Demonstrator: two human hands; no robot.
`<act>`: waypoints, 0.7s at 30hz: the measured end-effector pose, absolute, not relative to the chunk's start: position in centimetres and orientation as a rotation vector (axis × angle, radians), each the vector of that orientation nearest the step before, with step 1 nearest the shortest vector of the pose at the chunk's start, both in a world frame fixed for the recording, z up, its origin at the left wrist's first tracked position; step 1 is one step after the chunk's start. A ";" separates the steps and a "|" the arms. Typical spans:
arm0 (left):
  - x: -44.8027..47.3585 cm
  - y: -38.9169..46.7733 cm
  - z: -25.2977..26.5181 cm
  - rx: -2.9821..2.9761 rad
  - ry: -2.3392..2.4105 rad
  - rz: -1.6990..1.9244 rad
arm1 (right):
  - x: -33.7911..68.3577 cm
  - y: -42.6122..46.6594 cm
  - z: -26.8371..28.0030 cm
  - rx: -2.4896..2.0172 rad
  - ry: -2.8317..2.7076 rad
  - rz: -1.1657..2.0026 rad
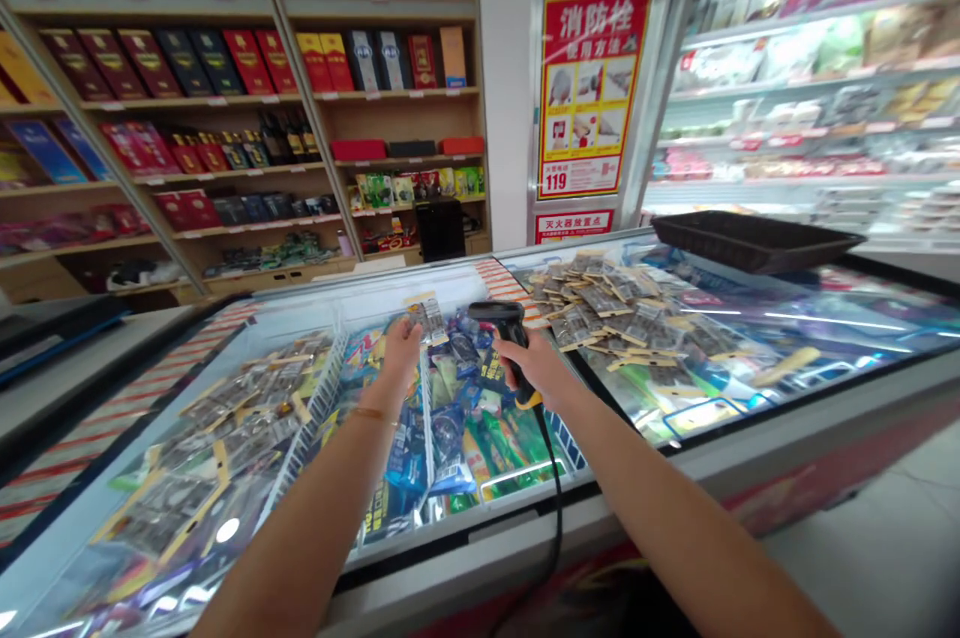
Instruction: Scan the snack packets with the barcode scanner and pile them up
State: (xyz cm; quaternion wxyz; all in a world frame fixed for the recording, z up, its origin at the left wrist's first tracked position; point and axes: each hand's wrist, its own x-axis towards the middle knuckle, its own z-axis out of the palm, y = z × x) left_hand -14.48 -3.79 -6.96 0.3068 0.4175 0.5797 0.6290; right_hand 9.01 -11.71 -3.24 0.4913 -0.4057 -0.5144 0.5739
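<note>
While both arms reach out over the glass-topped chest freezer (787, 418), the left hand (400, 346) pinches a small flat packet (429, 316) by its lower edge, holding it upright above the freezer's middle section. The right hand (536, 368) is clenched around the grip of a black barcode scanner (501, 320), whose head points left toward the packet and sits just beside it, not touching. A black cable (556, 508) runs from the bottom of the scanner's grip down past the freezer's front edge.

On the glass to the right of the scanner lies a spread heap of similar packets (607, 303) (their print is too small to read), and another heap of packets (225, 438) covers the glass on the left. Under the hands the freezer holds colourful frozen goods (480, 438) split by white wire dividers. A black tray (754, 240) rests on the freezer's far right corner. Behind stand wooden shelves of boxed goods (247, 108), a red fire-hydrant notice (589, 88) on the wall, and an open chiller cabinet (825, 88) at right.
</note>
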 end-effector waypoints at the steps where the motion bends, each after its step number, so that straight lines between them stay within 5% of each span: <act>1: -13.9 -3.9 -6.6 1.092 1.518 1.623 | 10.1 -11.8 -3.0 -0.988 -1.250 1.373; 12: -0.6 -0.9 -3.5 1.082 1.403 1.336 | 27.1 -13.5 -0.6 -1.215 -1.032 0.986; 21: 10.3 1.2 -5.4 1.229 1.381 1.221 | 31.5 -14.9 -0.4 -1.256 -0.918 0.894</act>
